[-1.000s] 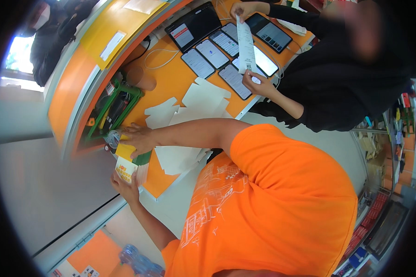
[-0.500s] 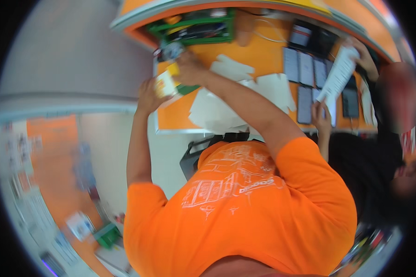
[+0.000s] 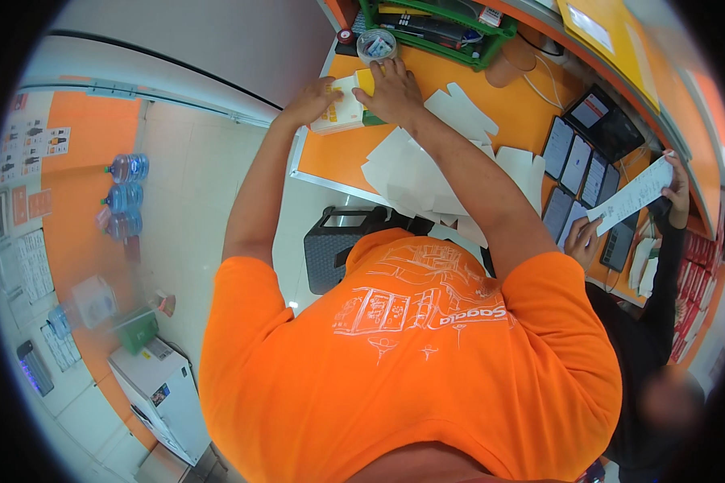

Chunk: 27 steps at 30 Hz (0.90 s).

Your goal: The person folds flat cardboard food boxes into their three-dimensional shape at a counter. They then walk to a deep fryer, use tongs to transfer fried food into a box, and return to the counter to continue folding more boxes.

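Note:
At the far left corner of the orange table lies a stack of white and yellow printed cards (image 3: 342, 113). My left hand (image 3: 312, 101) is closed on its left edge, with the fingertips on top. Just to the right, my right hand (image 3: 393, 92) spreads its fingers over a yellow and green stack (image 3: 371, 117), its thumb beside the cards. That palm hides part of the second stack. Behind the right fingertips stands a clear tub (image 3: 377, 46) with small packets inside. Flat white paper pieces (image 3: 407, 165) lie under and beside my right forearm.
A green crate (image 3: 439, 36) with tools stands at the back. Several phones (image 3: 574, 165) and a black tablet (image 3: 604, 121) lie on the right. A co-worker there holds a long paper slip (image 3: 632, 193). A dark grey step stool (image 3: 328, 253) is below the table edge.
The view has swung, so the table sits farther right. My left hand has brought the white and yellow cards down beside the yellow and green stack. The co-worker's slip is tilted flatter.

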Tool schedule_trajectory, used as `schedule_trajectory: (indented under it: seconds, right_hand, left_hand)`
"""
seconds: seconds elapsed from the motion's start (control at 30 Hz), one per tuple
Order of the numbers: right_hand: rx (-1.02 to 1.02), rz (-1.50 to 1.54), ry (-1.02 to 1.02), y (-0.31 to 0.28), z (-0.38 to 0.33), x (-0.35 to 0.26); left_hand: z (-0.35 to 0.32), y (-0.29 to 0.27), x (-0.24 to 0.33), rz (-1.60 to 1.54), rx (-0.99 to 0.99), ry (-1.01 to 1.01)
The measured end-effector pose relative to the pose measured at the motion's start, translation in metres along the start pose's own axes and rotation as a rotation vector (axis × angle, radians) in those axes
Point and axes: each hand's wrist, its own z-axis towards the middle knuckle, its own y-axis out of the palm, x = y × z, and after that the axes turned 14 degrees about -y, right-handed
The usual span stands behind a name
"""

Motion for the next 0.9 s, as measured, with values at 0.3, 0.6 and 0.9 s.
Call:
schedule_trajectory:
  seconds: [0.3, 0.6, 0.9]
  right_hand:
    - [-0.073, 0.012, -0.007, -0.005, 0.0, -0.002]
    - [-0.063, 0.146, 0.0, -0.002, -0.005, 0.0]
    - [0.315, 0.172, 0.017, -0.015, -0.013, -0.021]
  left_hand:
    - [0.009, 0.071, -0.001, 0.36, 0.557, -0.075]
    - [0.012, 0.075, -0.007, 0.288, 0.511, -0.021]
    - [0.002, 0.056, -0.015, 0.103, 0.587, 0.155]
